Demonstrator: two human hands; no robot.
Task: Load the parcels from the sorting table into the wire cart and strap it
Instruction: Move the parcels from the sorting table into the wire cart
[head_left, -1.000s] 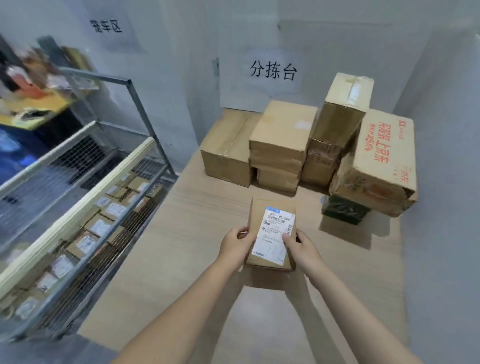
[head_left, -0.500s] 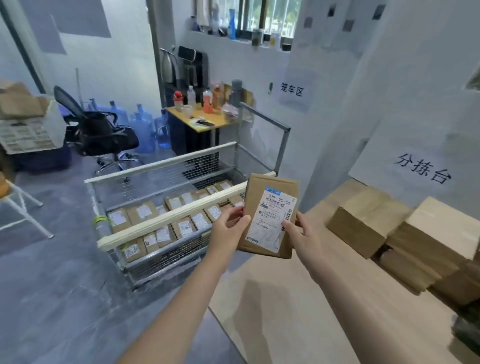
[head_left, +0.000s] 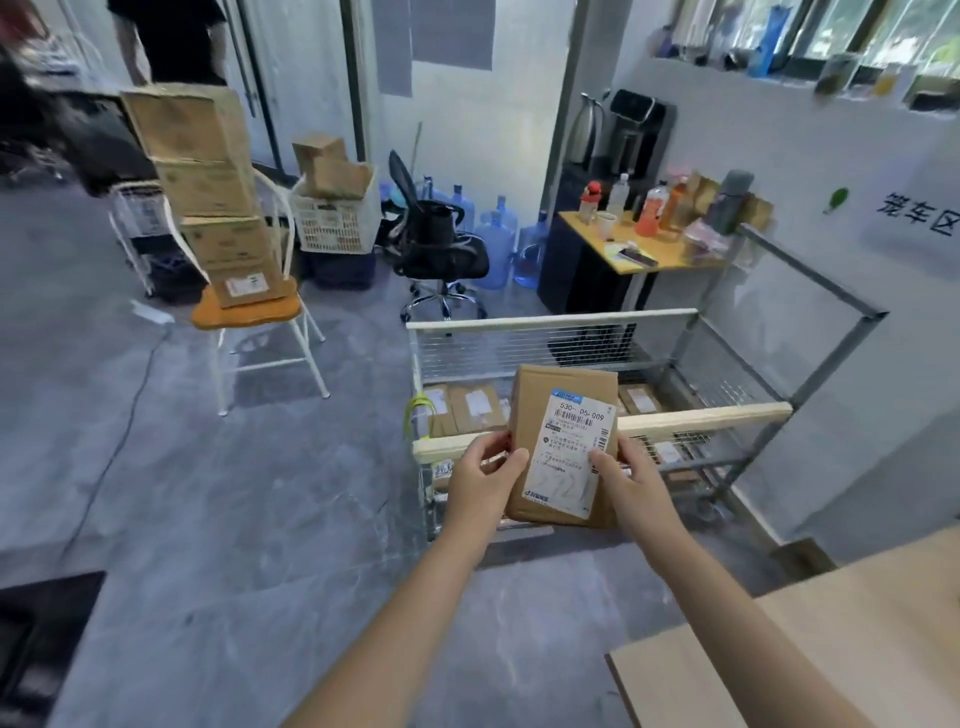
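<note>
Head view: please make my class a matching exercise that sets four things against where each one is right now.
Things:
1. labelled parcel
2. stack of cardboard boxes
3. small parcels
4. drink bottles

Places:
A. on the yellow table
B. inside the wire cart
C. on the orange-seated chair
D. held between the left hand and the right hand

Pairs: 1-D, 2-C, 3-B, 4-A
</note>
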